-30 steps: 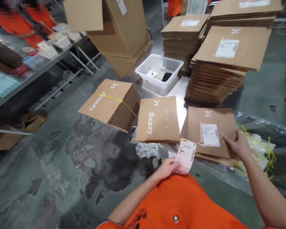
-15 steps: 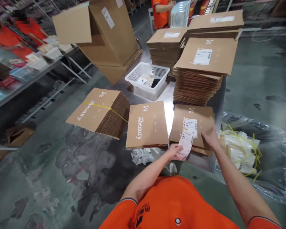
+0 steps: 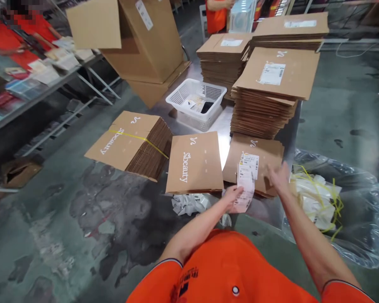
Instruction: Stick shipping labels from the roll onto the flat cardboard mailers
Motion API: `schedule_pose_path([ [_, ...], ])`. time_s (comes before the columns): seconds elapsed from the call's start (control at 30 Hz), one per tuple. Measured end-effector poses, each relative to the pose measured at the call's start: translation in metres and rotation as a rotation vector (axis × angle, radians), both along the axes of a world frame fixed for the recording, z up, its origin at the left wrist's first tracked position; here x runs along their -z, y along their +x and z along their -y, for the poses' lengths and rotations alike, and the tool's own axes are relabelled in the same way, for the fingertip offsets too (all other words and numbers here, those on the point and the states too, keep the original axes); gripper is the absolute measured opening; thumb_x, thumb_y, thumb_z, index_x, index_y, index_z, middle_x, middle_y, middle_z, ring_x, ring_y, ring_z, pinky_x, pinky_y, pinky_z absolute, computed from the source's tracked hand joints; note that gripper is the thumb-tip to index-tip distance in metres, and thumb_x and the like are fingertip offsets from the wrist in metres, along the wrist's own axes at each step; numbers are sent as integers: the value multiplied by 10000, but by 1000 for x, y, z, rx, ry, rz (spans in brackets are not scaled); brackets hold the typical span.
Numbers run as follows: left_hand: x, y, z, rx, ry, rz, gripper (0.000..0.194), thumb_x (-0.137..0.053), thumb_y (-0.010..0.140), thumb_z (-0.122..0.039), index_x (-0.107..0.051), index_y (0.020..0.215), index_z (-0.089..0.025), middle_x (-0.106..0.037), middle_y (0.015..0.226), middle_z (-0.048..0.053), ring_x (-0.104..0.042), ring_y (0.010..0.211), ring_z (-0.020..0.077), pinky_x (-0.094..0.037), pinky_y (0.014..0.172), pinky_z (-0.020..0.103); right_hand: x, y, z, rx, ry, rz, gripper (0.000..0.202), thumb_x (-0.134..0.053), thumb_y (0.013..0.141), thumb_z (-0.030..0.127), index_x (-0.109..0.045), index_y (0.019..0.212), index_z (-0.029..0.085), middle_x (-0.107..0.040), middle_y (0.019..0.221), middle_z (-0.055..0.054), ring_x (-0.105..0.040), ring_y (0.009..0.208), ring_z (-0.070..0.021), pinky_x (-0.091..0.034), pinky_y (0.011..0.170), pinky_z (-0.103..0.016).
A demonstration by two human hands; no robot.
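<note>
My left hand (image 3: 233, 198) is closed on a strip of printed shipping labels (image 3: 246, 189), gripping its left edge near the table's front. The strip's far end overlaps a white label on a flattened cardboard carton (image 3: 235, 155), the top one of a low stack. My right hand (image 3: 279, 179), a little blurred, is at this stack's right edge, thumb and fingers apart and nothing seen in it. Left of the stack, another pile of flat cartons (image 3: 196, 162) carries white "beauty" lettering. Behind stands a tall stack of labelled flat cartons (image 3: 273, 80).
A white perforated basket (image 3: 196, 94) stands mid-table. Left is a carton bundle (image 3: 126, 134) under a yellow strap. On the right, a clear plastic bag (image 3: 363, 219) holds white scraps and yellow straps. A large open box (image 3: 145, 46) is behind; co-workers in orange are farther off.
My right hand has shifted slightly up from the carton's edge, and its fingers are more spread. My left hand still holds the label strip, now a little more upright. The view has shifted slightly.
</note>
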State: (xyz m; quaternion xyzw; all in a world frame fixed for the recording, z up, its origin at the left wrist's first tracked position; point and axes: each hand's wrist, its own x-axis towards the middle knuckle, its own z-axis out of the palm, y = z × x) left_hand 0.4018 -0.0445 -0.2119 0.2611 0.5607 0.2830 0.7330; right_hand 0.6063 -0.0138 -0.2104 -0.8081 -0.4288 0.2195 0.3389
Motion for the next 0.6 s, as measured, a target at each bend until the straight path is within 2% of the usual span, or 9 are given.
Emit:
schedule_pose_path([
  [0.03,-4,-3,9,30,-22,21,346,-809,613,-404,-646,700,-112,-625,604,19,-572,551,132,-473,599,282,-14,-7,2,-65,51,-86,824,-454,838,594,-238,1487,134,-377,1477,-205,-399,1337,-307,-398,1040,-478],
  [0.1,-14,-16,28,84,-51,72,399,-812,595,-458,-662,743,-120,-667,658,44,-611,582,162,-506,616,317,-44,-21,6,-336,102,-310,818,-522,809,608,-283,1481,206,-405,1474,-155,-440,1310,-288,-433,1014,-450],
  [0.17,-25,-35,46,107,-49,110,437,-809,582,-506,-663,764,-136,-692,693,56,-645,624,192,-533,660,356,-69,-38,9,-683,32,-478,737,-615,764,587,-442,1392,242,-547,1351,-115,-549,1186,-272,-484,945,-410],
  [0.23,-38,-60,59,111,-24,104,461,-797,588,-541,-666,766,-136,-705,712,74,-672,676,226,-541,719,392,-87,-56,11,-904,-79,-544,590,-691,717,546,-603,1201,220,-671,1130,-78,-629,1001,-248,-519,848,-365],
  [0.3,-55,-88,68,131,35,66,482,-791,598,-544,-691,812,-124,-727,791,102,-688,776,261,-532,792,415,-97,-76,11,-970,-144,-568,423,-679,730,543,-670,961,189,-701,882,-41,-641,798,-207,-520,721,-319],
  [0.37,-74,-112,71,101,153,32,536,-829,568,-482,-708,955,-131,-728,990,119,-667,950,283,-507,874,400,-102,-99,11,-971,-146,-566,391,-637,756,568,-654,778,179,-664,722,-19,-605,674,-176,-485,624,-288],
  [0.47,-103,-136,67,-122,362,-20,696,-874,510,-344,-655,1153,-194,-640,1245,97,-577,1147,271,-475,927,329,-106,-140,14,-1029,-132,-560,420,-598,774,590,-632,695,179,-627,640,-8,-568,624,-160,-447,582,-270],
  [0.53,-115,-145,58,-273,421,-123,521,-835,560,-347,-691,1032,-180,-690,1093,78,-617,1018,225,-490,840,286,-109,-167,19,-1100,-130,-552,433,-556,803,596,-645,717,181,-627,641,-7,-560,623,-158,-437,579,-266],
  [0.6,-119,-152,49,-354,421,-235,292,-778,615,-386,-685,768,-157,-683,767,24,-608,750,158,-482,701,254,-111,-188,22,-1140,-83,-499,428,-518,833,586,-664,775,187,-642,675,-10,-560,635,-158,-428,585,-264],
])
